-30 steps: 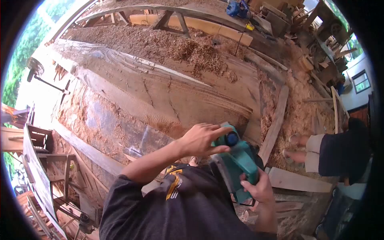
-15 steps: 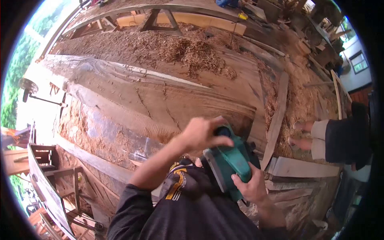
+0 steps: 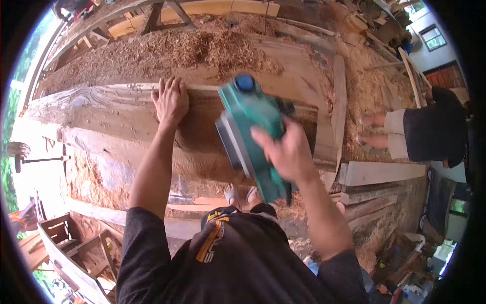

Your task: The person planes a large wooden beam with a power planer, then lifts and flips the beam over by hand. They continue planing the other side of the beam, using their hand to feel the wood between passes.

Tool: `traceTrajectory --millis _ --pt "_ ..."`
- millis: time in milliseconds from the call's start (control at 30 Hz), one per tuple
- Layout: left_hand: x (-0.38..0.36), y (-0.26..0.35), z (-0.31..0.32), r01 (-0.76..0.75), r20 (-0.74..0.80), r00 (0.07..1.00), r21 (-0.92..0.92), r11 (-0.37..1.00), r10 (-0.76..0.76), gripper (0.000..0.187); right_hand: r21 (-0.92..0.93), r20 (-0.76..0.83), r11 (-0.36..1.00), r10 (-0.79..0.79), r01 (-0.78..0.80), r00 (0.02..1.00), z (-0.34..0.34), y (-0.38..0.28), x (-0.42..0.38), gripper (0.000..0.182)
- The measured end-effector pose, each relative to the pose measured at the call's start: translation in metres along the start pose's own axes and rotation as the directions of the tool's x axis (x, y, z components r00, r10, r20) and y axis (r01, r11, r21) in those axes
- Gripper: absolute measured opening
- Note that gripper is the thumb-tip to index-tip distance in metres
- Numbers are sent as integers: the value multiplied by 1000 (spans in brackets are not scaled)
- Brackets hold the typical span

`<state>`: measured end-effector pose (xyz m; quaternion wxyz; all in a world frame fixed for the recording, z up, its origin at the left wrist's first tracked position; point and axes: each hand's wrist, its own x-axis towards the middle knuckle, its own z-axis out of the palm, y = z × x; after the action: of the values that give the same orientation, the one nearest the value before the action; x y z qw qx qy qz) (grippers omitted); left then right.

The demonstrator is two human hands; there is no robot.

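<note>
Plainly released, the person's left hand (image 3: 170, 101) lies palm down with its fingers spread on the broad wooden slab (image 3: 114, 114), covering a patch of its grain. Their right hand (image 3: 291, 152) grasps the rear of a green electric planer (image 3: 258, 119), which is over the right part of that slab; some of the fingers are hidden behind the handle. Blur softens the planer, with its blue front knob, and whether its base touches the wood cannot be made out. The tool also blocks the view of the slab beneath it, short of the slab's dark right end.

Nearer the body, two sandalled feet (image 3: 231, 195) peep out between the slab and a dark T-shirt (image 3: 243, 263), whose folds break up the yellow and white lettering. Beyond the slab, curled shavings (image 3: 212, 48) heap over the wood behind, and a trestle (image 3: 164, 17) stands past them, cut off at the top. To the right lie stacked planks (image 3: 385, 173); above them is another person (image 3: 433, 129) in a dark top and beige shorts, their head hard to make out. Glare washes out the left side, and the lens's black rim crops every corner.
</note>
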<state>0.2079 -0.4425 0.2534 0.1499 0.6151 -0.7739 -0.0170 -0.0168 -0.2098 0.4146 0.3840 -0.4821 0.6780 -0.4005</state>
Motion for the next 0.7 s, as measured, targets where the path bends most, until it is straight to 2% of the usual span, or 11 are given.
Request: traceTrajectory --millis 33,133,200,267,333,433,533,700 --pt "-6 0 0 4 9 1000 -3 1000 -4 43 96 98 993 60 -69 993 0 0 12 39" --pt "-2 0 -5 -38 -25 999 -13 999 38 42 428 20 904 -4 -5 1000 14 21 -7 48" --pt "-2 2 -8 -21 -2 1000 -9 1000 21 42 329 23 942 54 -59 998 9 25 -45 55" --pt "-2 6 -11 4 16 1000 -12 1000 -3 42 197 31 979 55 -60 998 -4 34 -104 54" --pt "-2 11 -13 20 33 999 -17 1000 -19 42 235 27 965 114 -117 993 -11 59 -176 56" --pt "-2 15 -14 37 37 999 -24 999 -36 41 140 52 956 253 -258 966 -25 88 -254 59" --pt "-3 14 -13 8 22 1000 -31 999 -7 41 135 39 971 196 -199 980 -17 80 -231 58" --pt "-3 10 -9 -6 2 1000 -44 999 6 40 51 -66 996 74 -71 995 10 36 -95 56"
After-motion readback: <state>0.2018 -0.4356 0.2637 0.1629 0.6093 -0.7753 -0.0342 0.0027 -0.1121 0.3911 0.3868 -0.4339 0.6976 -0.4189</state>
